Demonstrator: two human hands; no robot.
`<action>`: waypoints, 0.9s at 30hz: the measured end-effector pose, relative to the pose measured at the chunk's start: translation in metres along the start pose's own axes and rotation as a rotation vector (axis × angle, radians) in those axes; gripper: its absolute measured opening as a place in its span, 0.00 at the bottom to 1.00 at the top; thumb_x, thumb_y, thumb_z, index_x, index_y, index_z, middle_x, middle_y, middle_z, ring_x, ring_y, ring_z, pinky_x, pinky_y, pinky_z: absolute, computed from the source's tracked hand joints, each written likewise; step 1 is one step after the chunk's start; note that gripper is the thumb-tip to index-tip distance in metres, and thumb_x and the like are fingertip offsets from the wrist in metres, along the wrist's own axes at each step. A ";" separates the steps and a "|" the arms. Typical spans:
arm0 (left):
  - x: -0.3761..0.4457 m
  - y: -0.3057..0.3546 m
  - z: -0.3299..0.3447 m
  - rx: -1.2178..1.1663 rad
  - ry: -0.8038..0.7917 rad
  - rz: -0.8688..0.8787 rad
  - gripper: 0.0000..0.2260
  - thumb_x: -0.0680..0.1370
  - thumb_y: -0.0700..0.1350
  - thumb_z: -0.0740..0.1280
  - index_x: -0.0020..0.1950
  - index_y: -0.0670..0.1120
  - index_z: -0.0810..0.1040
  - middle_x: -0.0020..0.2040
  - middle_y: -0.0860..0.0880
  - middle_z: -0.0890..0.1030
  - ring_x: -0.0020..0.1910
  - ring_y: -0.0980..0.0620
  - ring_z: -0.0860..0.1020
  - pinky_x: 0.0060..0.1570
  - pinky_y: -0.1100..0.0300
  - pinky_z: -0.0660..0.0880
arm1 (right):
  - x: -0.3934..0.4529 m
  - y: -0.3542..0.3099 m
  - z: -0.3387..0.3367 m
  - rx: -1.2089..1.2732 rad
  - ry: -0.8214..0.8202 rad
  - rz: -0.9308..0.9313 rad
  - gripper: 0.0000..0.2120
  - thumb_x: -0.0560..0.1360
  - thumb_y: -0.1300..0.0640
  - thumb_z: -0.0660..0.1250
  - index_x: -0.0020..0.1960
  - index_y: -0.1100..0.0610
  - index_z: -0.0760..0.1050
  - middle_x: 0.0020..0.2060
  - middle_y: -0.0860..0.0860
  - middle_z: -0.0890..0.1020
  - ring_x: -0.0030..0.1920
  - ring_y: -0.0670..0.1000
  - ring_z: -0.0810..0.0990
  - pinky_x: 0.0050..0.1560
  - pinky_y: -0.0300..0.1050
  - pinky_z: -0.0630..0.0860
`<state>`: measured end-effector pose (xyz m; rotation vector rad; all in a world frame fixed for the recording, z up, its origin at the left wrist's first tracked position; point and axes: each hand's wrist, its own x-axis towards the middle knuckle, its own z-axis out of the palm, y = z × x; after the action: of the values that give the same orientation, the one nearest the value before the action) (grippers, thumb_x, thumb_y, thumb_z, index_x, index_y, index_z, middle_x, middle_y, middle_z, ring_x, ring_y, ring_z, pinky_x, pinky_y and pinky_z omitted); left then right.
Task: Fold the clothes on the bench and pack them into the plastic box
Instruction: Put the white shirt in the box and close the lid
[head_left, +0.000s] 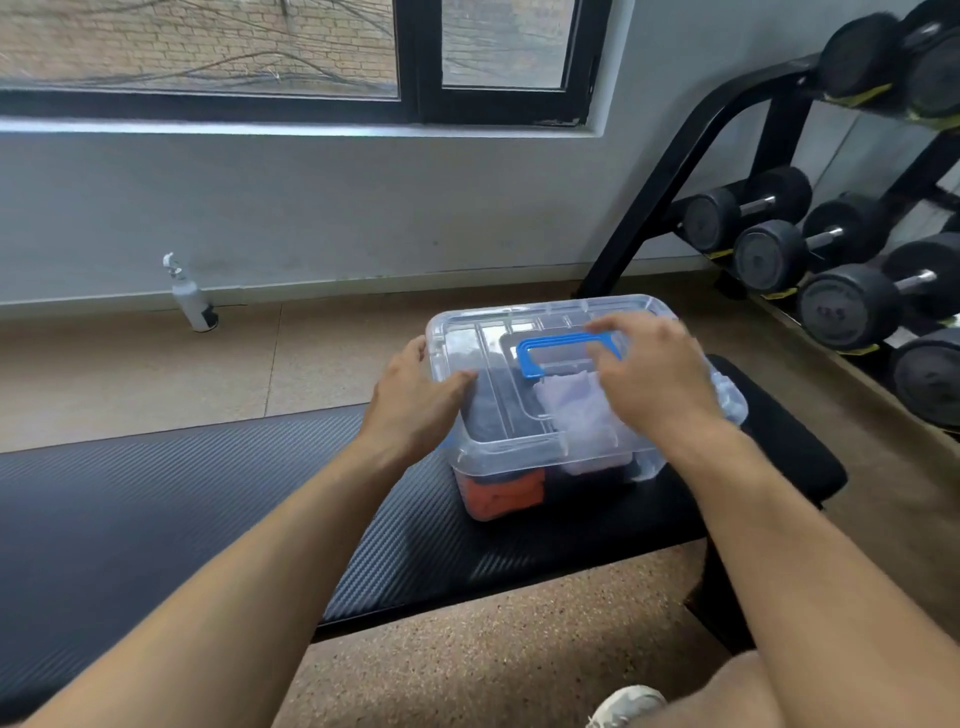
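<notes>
A knee and a pale shoe (626, 707) sit lowest in view, on speckled floor just this side of the bench (208, 499). Two bare forearms reach over the bench's black ribbed pad to the box (519, 452), which stands on the pad toward its right end.

The box is clear plastic with its lid (467, 338) on top. Through the walls I can see folded clothes inside: an orange piece (501, 493) low at the near left corner, something dark (493, 410) above it, and a pale lilac piece (582, 415) to the right of that.

The left hand (415, 395) holds the left edge of the lid, thumb lying across the top and fingers curled over the far side. The right hand (654, 374) hovers on the lid's right part, fingers bent and spread, thumb and forefinger apart at the blue handle (530, 358); whether they touch it I cannot tell, as the hand is blurred.

Beyond the box, a white bottle (189, 296) stands against the wall under the window. Right of the box, a black rack (675, 171) carries dumbbells (810, 249).
</notes>
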<state>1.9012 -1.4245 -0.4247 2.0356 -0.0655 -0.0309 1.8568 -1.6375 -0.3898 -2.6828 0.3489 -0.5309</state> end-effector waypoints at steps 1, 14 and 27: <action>-0.001 -0.001 0.001 -0.001 -0.001 0.008 0.22 0.78 0.49 0.69 0.72 0.51 0.71 0.59 0.56 0.73 0.61 0.51 0.74 0.59 0.52 0.72 | 0.007 0.015 -0.004 -0.028 0.052 0.074 0.14 0.80 0.50 0.64 0.65 0.45 0.77 0.63 0.52 0.79 0.63 0.55 0.74 0.60 0.52 0.71; -0.001 0.002 0.008 -0.214 0.040 -0.115 0.24 0.76 0.44 0.73 0.71 0.50 0.72 0.60 0.51 0.80 0.57 0.48 0.81 0.59 0.46 0.79 | 0.017 0.068 -0.006 0.573 0.108 0.540 0.13 0.79 0.57 0.67 0.63 0.50 0.78 0.56 0.50 0.81 0.55 0.53 0.81 0.50 0.53 0.82; 0.018 -0.014 -0.049 -0.244 0.149 -0.202 0.17 0.78 0.38 0.69 0.66 0.49 0.79 0.54 0.50 0.83 0.52 0.49 0.82 0.52 0.50 0.80 | 0.007 0.025 0.021 0.687 0.025 0.381 0.16 0.78 0.55 0.69 0.65 0.50 0.76 0.54 0.48 0.81 0.51 0.49 0.81 0.35 0.40 0.75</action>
<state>1.9222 -1.3761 -0.4151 1.7883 0.2274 -0.0134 1.8673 -1.6549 -0.4158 -1.8933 0.5519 -0.4598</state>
